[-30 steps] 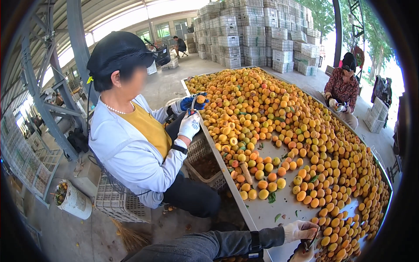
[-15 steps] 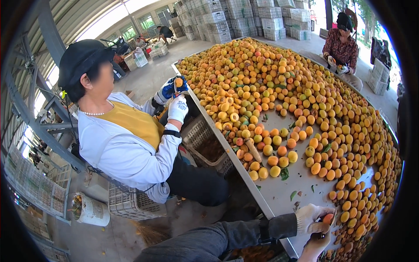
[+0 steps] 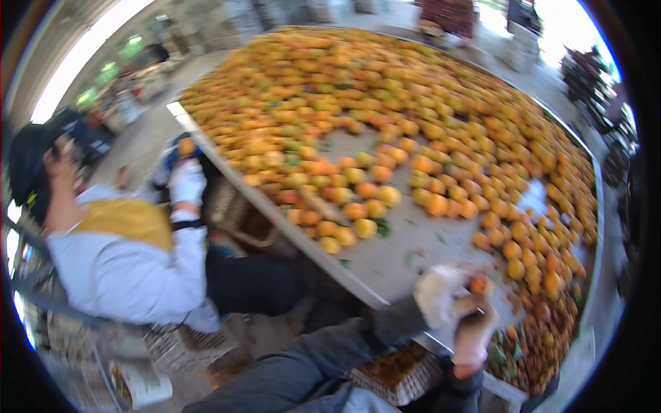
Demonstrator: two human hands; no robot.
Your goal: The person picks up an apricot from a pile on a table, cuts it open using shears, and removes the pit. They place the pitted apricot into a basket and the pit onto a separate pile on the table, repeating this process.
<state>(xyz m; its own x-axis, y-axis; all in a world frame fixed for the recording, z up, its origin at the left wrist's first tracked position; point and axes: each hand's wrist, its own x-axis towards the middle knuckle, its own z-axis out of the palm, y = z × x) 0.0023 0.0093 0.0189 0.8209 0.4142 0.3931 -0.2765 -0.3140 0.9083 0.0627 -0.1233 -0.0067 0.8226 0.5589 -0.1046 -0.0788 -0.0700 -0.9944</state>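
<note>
My left hand (image 3: 439, 292), in a pale glove, is closed around an orange-red apricot (image 3: 478, 283) above the near edge of a metal table (image 3: 406, 241). Just below it my right hand (image 3: 475, 332) comes up close to the fruit, its fingers curled and pressed together. Motion blur hides what those fingers hold, if anything. A large heap of yellow and orange apricots (image 3: 385, 76) covers much of the tabletop, with loose ones spread nearer to me. Small, dark brownish pieces (image 3: 537, 330) lie to the right of my hands.
At the left sits a co-worker in a white jacket (image 3: 138, 275), gloved hands raised around a fruit. A grey crate (image 3: 237, 213) stands beside the table, and another crate (image 3: 406, 385) with brownish contents is below my forearms. A wooden-looking stick (image 3: 318, 204) lies among the apricots.
The view has turned to the right, so the table and co-worker appear farther left and the picture is blurred. My two hands stay together at the apricot.
</note>
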